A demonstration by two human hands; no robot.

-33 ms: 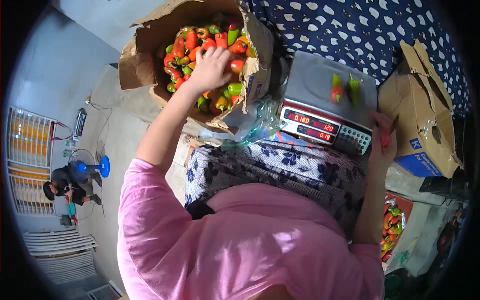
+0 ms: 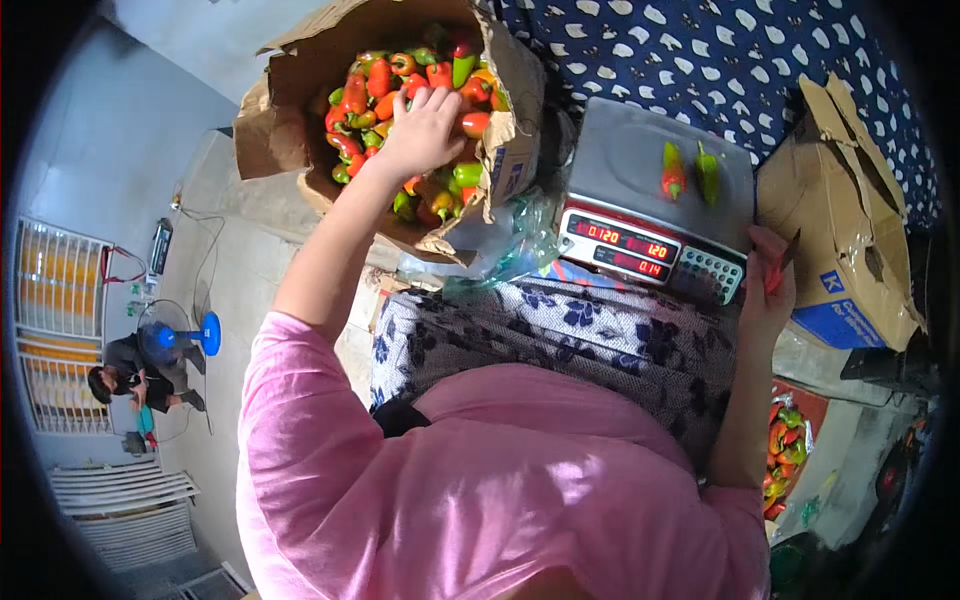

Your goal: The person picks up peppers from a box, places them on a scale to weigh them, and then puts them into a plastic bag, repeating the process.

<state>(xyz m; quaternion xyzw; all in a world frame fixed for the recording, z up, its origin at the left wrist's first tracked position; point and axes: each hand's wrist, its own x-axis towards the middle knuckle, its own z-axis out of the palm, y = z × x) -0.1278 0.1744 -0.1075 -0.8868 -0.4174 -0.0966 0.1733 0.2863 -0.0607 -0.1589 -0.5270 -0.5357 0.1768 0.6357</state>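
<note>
My left hand (image 2: pixel 420 135) reaches into a torn cardboard box (image 2: pixel 270 140) of red, green and orange peppers (image 2: pixel 380 75), its fingers curled down over them; what is under the fingertips is hidden. A grey digital scale (image 2: pixel 635 140) with lit red displays stands right of the box. On its pan lie a red-green pepper (image 2: pixel 672 170) and a long green pepper (image 2: pixel 707 175). My right hand (image 2: pixel 770 280) is at the scale's right front corner, closed on a red object, apparently a pepper, partly hidden by the fingers.
Another cardboard box (image 2: pixel 840 240) stands at right on dark patterned cloth (image 2: pixel 680 50). Crumpled green plastic (image 2: pixel 520 240) lies between box and scale. More peppers (image 2: pixel 785 450) sit in a container at lower right. A person (image 2: pixel 135 380) is by a blue fan (image 2: pixel 208 332) at far left.
The peppers on the scale, blurred before, now show sharply and the display digits have changed. The view has shifted slightly; both my hands are in nearly the same places.
</note>
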